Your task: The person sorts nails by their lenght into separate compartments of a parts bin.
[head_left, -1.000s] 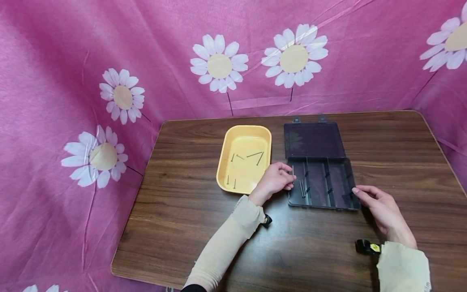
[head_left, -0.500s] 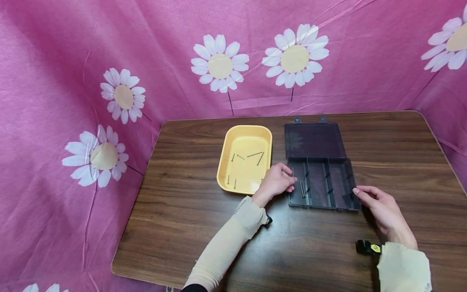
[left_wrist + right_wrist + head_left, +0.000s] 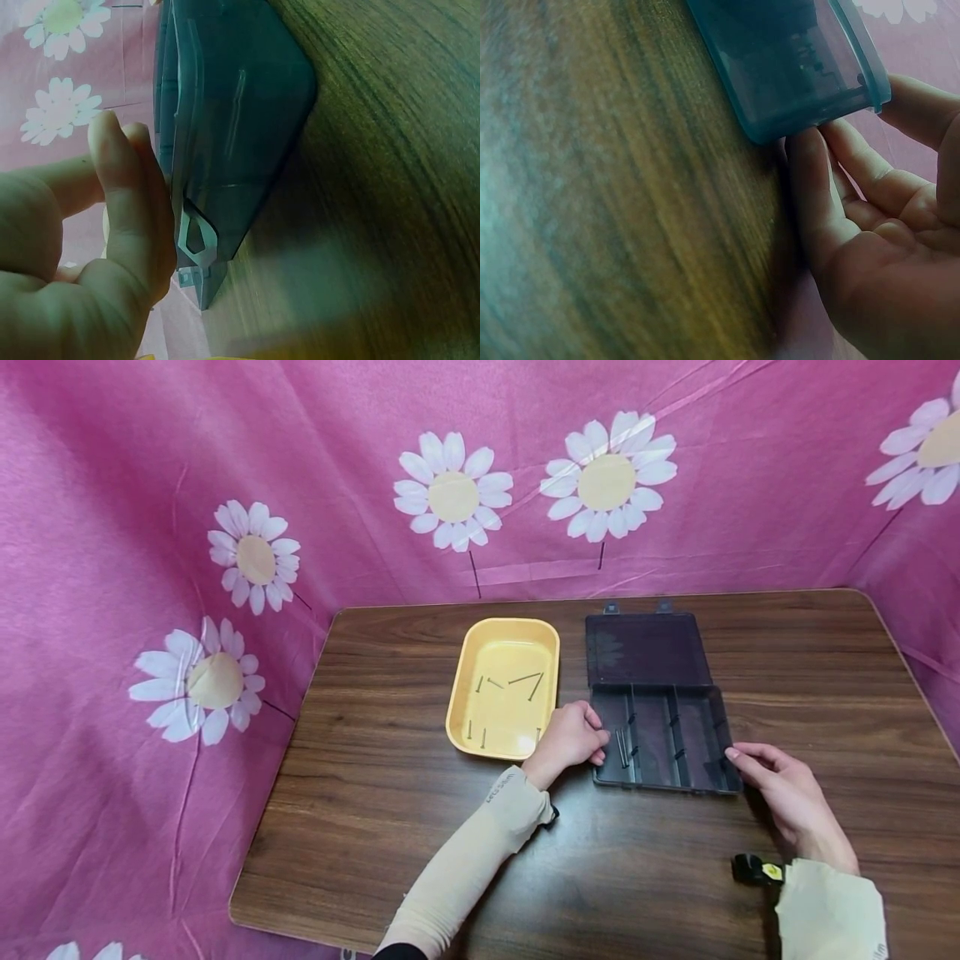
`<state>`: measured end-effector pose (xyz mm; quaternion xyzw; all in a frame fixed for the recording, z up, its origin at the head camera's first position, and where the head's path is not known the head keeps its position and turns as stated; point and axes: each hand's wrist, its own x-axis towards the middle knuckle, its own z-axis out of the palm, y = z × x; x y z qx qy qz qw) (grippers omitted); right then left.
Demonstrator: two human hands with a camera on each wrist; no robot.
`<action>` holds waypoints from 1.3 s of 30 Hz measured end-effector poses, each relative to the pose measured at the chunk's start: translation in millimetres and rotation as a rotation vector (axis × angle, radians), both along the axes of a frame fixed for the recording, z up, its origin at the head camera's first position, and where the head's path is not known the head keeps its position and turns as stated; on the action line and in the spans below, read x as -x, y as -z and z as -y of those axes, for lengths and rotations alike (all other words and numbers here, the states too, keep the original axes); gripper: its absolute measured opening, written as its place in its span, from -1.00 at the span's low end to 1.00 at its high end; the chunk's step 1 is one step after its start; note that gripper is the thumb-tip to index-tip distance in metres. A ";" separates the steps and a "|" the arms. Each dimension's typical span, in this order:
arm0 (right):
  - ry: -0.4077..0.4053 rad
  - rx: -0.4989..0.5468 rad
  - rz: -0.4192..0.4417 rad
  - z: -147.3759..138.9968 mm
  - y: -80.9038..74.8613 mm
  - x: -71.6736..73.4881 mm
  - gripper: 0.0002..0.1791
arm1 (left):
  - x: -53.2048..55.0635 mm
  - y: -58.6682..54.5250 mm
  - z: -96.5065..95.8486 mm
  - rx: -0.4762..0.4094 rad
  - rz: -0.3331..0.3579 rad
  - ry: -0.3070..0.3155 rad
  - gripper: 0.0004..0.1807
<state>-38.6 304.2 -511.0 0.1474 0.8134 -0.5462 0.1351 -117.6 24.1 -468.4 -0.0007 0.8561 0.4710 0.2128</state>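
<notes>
Left hand sank by the box, maybe adding to its screws (can't tell that grip); right hand pinches its edge.

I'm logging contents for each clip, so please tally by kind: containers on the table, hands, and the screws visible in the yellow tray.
Containers: 2 (yellow tray, dark box)
Hands: 2 (left hand, right hand)
Screws visible in the tray: 7
Total: 11
</notes>
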 end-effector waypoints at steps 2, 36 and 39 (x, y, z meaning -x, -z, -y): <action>-0.001 -0.004 -0.003 0.0 0.1 -0.1 -0.48 | -0.2 -0.1 -0.1 0.006 -0.006 0.001 -0.83; 0.028 0.053 -0.019 1.3 0.1 0.1 -0.58 | 0.0 -12.8 12.0 -0.201 -0.024 0.074 -0.87; 0.028 0.057 -0.019 1.2 0.0 0.1 -0.58 | 0.9 -15.8 15.7 -0.236 -0.026 0.086 -0.87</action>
